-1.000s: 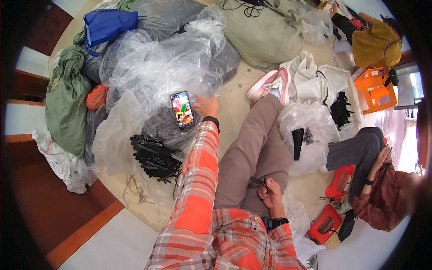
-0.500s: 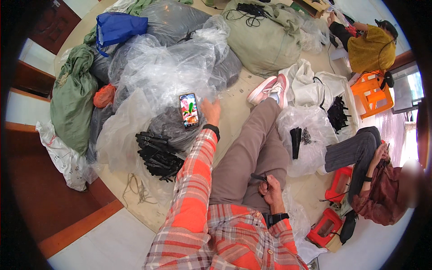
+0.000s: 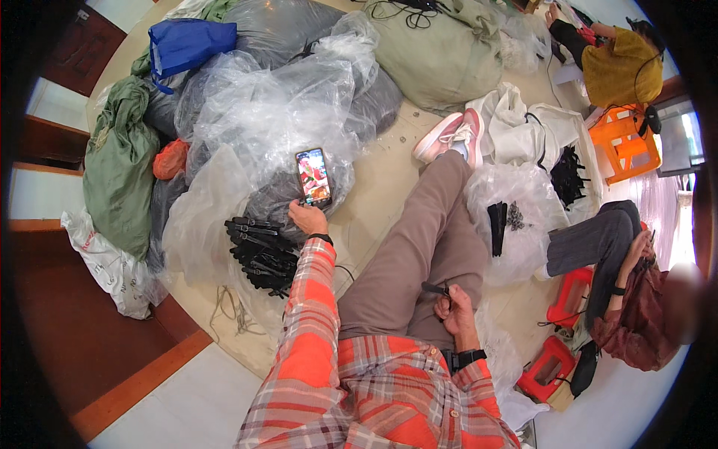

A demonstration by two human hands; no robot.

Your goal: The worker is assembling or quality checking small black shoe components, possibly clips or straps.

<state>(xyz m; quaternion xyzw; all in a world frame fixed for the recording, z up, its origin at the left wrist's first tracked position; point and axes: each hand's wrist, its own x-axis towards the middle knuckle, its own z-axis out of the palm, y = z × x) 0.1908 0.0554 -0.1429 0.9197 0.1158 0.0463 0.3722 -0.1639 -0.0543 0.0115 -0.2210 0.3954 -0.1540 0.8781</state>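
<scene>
Phone (image 3: 313, 173) is found lying face up, screen lit, on a plastic-wrapped dark bag (image 3: 273, 202), its top edge tipped slightly to the left. At its lower end the left hand (image 3: 308, 218) is placed, with the fingertips brought to the bottom edge; whether the case is gripped or merely touched cannot be told. A short black strap (image 3: 434, 288) is held in the right hand (image 3: 457, 310), pinched between thumb and curled fingers above the thigh, one end left projecting to the left. Just below the left hand and to its left, a strap pile (image 3: 262, 254), black and fitted with buckles, is noted on clear plastic. Beyond the phone, large bags are heaped under a clear sheet (image 3: 277, 112), with a blue bag (image 3: 192, 43) laid on top at the far left. An orange bundle (image 3: 170, 159) is wedged beside a green sack (image 3: 120, 172). The legs are stretched out and crossed, and pink shoes (image 3: 452, 138) are worn. To the right of the legs, black strips (image 3: 496, 228) are laid on a clear bag (image 3: 523, 258), and further black pieces (image 3: 569, 176) are gathered on a white sack (image 3: 516, 131). An orange stool (image 3: 624, 142) is recorded at the right. Two other people are seated on that side, one dressed in a dark red top (image 3: 632, 329), the other in a mustard top (image 3: 621, 71).
</scene>
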